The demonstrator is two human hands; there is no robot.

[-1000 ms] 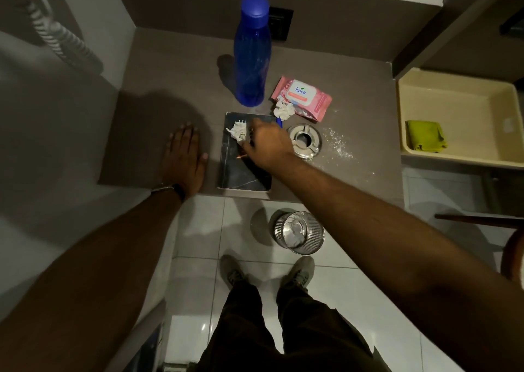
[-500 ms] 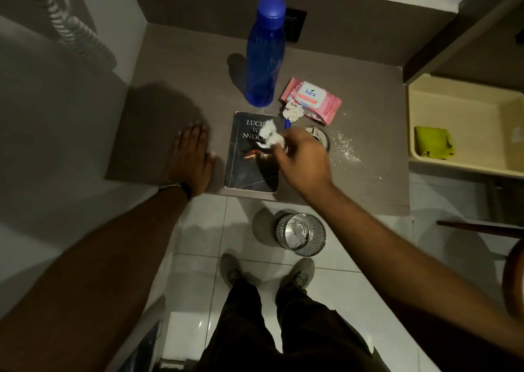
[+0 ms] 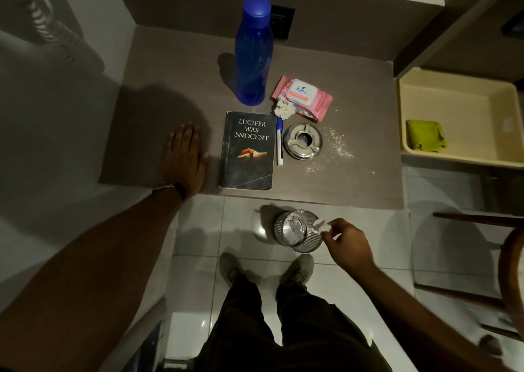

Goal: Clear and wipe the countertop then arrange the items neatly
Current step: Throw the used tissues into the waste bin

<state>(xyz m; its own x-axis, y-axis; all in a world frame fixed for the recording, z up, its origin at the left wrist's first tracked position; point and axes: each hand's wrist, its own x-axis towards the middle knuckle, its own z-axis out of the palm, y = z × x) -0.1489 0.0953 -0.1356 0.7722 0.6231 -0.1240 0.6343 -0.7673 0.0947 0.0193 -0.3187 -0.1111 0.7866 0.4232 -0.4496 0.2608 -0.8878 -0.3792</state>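
Head view: the right hand (image 3: 348, 247) hangs low over the floor, just beside the wire waste bin (image 3: 295, 238). Its thumb and fingertips pinch a crumpled tissue (image 3: 320, 225), which sits above the bin's rim on the side nearest that hand rather than over the middle. The left hand (image 3: 185, 163) lies flat on the table (image 3: 170, 88) with fingers straight and relaxed, holding nothing, just beside the book (image 3: 248, 150). The step in hand looks like dropping the scrap. To do it well, I would carry the pinch a little farther from the wrist, toward the bin's centre, before the fingers part, since a wad this light could catch the rim and land on the tiles. Lowering it closer to the mouth would help too. Paper already lies inside the bin, so the scrap should settle on top. Past the book from the left hand, a second tissue wad (image 3: 284, 110) waits on the table. It touches the wipes pack (image 3: 303, 95) and sits at the top end of the pen (image 3: 279, 142), which lies between the book and the ashtray (image 3: 302, 142). White powder (image 3: 337, 147) is scattered beyond the ashtray, so wiping seems not yet begun. A green cloth (image 3: 425, 135) lies in the cream tub (image 3: 453, 160), well apart from both hands.
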